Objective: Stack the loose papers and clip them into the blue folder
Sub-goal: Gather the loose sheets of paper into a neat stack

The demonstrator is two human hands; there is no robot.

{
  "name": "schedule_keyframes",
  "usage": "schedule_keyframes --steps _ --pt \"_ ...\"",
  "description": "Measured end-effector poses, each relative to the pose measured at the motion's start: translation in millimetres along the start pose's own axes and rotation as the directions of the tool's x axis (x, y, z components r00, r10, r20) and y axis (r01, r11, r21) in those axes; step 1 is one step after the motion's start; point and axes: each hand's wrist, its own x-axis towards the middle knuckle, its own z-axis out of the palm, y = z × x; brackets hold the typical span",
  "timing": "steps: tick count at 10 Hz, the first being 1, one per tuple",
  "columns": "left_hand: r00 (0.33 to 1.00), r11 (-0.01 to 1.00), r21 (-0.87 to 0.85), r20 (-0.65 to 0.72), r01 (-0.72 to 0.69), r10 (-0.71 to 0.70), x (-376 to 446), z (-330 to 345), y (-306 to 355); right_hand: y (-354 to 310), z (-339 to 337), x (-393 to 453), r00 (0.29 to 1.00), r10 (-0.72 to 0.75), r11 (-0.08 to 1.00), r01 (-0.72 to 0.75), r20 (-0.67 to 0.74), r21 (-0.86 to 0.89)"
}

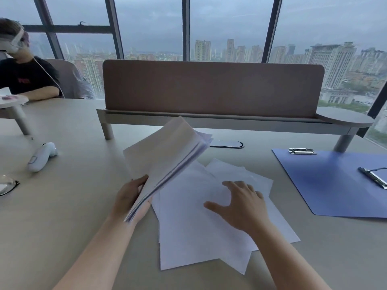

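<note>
My left hand [129,197] grips a gathered bundle of white papers [165,158] by its near corner, lifted and tilted off the table. Several loose white sheets [192,243] lie fanned out on the table below. Spread fingers of my right hand [240,206] rest flat on top of those sheets. The blue folder [326,183] lies open on the table to the right, apart from both hands. It carries a metal clip [301,151] at its far edge and a second clip [374,177] near its right side.
A brown divider panel [213,88] on a raised shelf crosses the back of the table. A white controller [41,156] and glasses [7,184] lie at the left. Another person [27,78] sits at the far left. A cable slot [228,144] sits behind the papers.
</note>
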Motion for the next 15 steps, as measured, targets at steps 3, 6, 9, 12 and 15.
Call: schedule_keyframes --steps 3,6,9,12,15 --pt "0.996 0.981 -0.174 -0.011 0.086 -0.089 -6.2 1.8 6.0 22.0 -15.6 17.7 0.945 0.301 0.954 -0.296 0.128 -0.057" --pt "0.999 0.97 0.239 -0.041 0.039 -0.03 1.4 -2.3 -4.6 25.9 -34.7 29.9 0.905 0.415 0.904 -0.422 0.091 0.07" --pt "0.998 0.962 0.269 -0.056 0.05 -0.037 6.5 -7.5 -0.6 25.9 -27.9 30.3 0.955 0.296 0.848 -0.271 0.017 0.456" --pt "1.0 0.994 0.111 -0.025 0.016 -0.013 -4.9 -1.9 10.0 28.4 -16.2 19.1 0.892 0.439 0.166 -0.199 0.108 0.966" --pt "0.974 0.842 0.516 -0.059 -0.157 0.218 -9.2 16.8 -6.3 3.7 -3.2 6.7 0.935 0.066 -0.078 -0.343 0.348 0.936"
